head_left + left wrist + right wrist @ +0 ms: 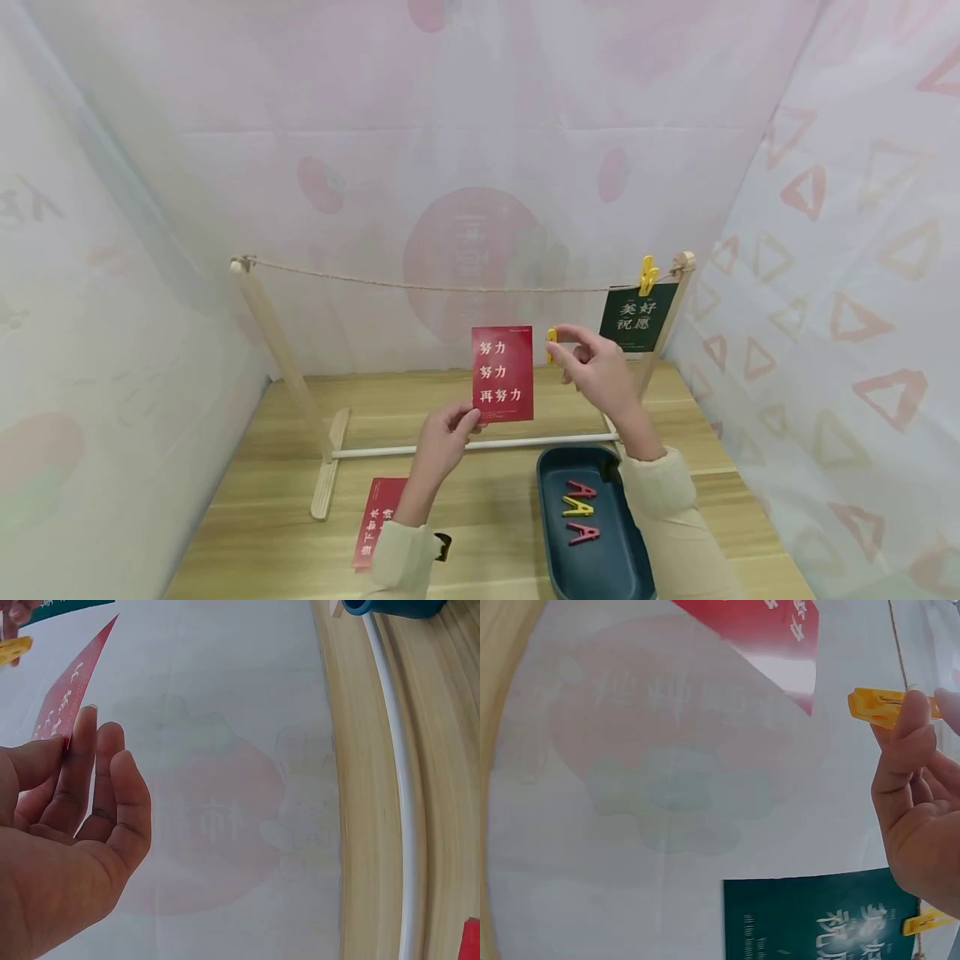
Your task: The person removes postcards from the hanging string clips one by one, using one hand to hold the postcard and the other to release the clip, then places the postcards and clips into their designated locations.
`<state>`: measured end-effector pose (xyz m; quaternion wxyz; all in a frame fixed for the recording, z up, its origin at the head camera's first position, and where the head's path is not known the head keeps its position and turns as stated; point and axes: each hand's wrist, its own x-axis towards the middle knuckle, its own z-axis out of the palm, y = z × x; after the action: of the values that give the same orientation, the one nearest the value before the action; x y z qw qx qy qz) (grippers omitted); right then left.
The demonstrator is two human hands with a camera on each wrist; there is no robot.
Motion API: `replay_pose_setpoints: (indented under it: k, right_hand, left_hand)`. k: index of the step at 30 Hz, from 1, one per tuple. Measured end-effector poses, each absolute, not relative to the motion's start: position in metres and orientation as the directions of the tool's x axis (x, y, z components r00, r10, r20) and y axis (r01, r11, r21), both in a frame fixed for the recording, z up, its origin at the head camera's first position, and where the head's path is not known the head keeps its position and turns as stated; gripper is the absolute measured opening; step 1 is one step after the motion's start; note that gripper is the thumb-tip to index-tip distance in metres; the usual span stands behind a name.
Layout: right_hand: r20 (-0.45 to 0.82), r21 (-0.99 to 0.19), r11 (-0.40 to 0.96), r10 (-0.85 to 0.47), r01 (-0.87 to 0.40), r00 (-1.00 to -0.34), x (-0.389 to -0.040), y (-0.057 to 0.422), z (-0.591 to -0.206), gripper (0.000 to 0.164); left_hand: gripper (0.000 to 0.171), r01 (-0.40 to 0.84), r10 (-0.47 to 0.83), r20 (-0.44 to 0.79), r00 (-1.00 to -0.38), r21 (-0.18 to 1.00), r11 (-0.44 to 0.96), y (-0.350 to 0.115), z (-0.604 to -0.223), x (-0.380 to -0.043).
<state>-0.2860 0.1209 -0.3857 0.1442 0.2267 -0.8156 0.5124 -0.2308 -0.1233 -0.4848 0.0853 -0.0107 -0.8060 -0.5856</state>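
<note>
Between thumb and fingers, my left hand (444, 442) pinches a red card (502, 372) with white characters by its lower left corner, holding it upright below the string. My right hand (603, 375) pinches a yellow clothespin (552, 345), just right of the card and apart from it. The right wrist view shows this clothespin (889, 705) between thumb and fingertips. A twine line (450, 288) sags between two wooden posts. At its right end a dark green card (637, 319) hangs from another yellow clothespin (647, 277).
A dark blue tray (551, 533) at the lower right holds red clothespins (583, 533) and a yellow one (577, 507). More red cards (372, 521) lie on the wooden table (262, 517), partly under my left forearm. A white rod (375, 452) joins the post bases.
</note>
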Motion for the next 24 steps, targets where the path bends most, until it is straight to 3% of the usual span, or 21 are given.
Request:
replay_pose_setpoints:
  k: [24]
  right_hand:
    - [0.174,-0.867,0.407,-0.292,-0.287,-0.940,-0.239,0.120,-0.480,0.037]
  left_hand:
    - [0.025,-0.024,-0.153,0.025,-0.988,0.949,0.313,-0.146,-0.519,-0.200]
